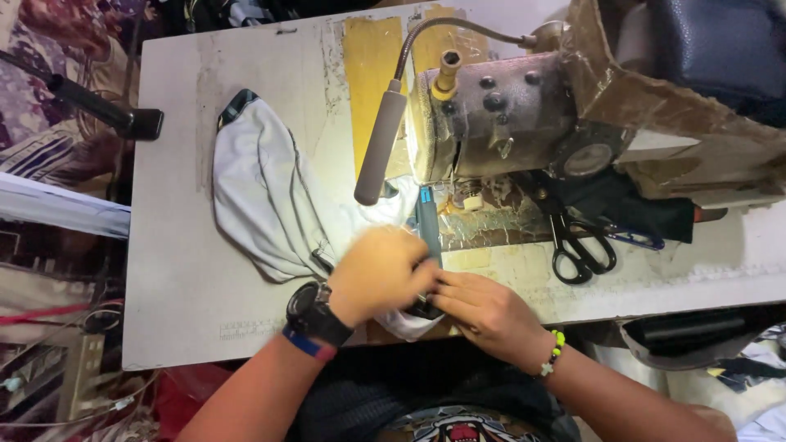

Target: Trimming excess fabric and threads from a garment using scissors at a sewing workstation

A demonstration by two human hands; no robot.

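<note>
A white cloth with a dark striped edge lies bunched on the left of the sewing table and runs toward the needle area. My left hand, with a black watch on its wrist, presses down on the cloth just in front of the machine. My right hand, wearing a beaded bracelet, grips the cloth's near edge at the table's front, touching the left hand. A dark strip of fabric runs from the hands up under the sewing machine. The needle is hidden.
Black scissors lie right of the hands beside dark fabric. A grey gooseneck lamp hangs over the work. The worn white table ends at the left, where a dark pole and clutter stand.
</note>
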